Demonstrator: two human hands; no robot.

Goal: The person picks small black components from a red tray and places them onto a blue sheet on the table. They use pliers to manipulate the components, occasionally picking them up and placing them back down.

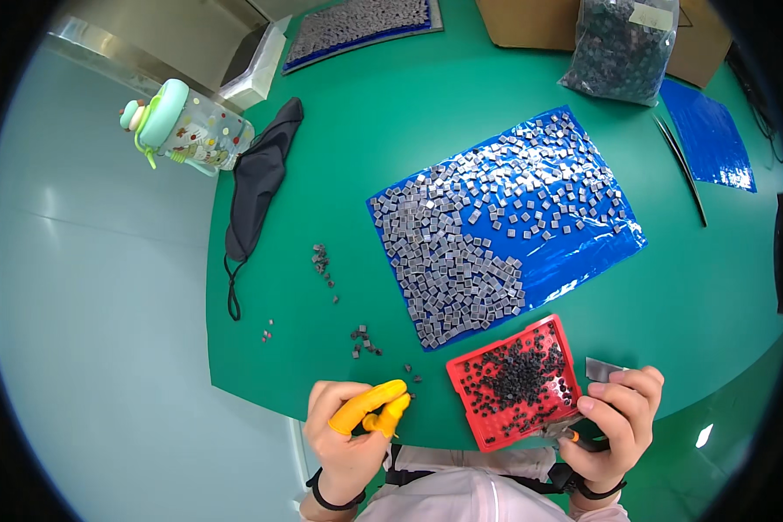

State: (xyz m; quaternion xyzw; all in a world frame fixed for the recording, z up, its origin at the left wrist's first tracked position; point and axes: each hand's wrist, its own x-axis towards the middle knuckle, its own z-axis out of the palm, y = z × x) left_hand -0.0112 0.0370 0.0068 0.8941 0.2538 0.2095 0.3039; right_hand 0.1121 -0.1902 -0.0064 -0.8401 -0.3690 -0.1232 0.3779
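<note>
My left hand (348, 426) is closed at the table's near edge, with yellow finger cots (367, 409) on thumb and index finger. Their tips are pinched together; whatever they hold is too small to make out. Tiny dark pieces (413, 378) lie just beyond those tips. My right hand (613, 426) curls around a hand tool (590, 442) with a black-and-orange handle and a metal head, its exact kind partly hidden. A flat grey metal strip (602, 370) shows by the right fingertips. Beside this hand sits a red tray (458, 376) holding many small black parts (522, 376).
Small grey square pieces (444, 252) cover much of a blue sheet (574, 252). Small clusters of pieces (363, 341) lie left. Tweezers (683, 170), another blue sheet (712, 135), a filled plastic bag (622, 52), a black mask (261, 174) and a bottle (191, 130) surround the work area.
</note>
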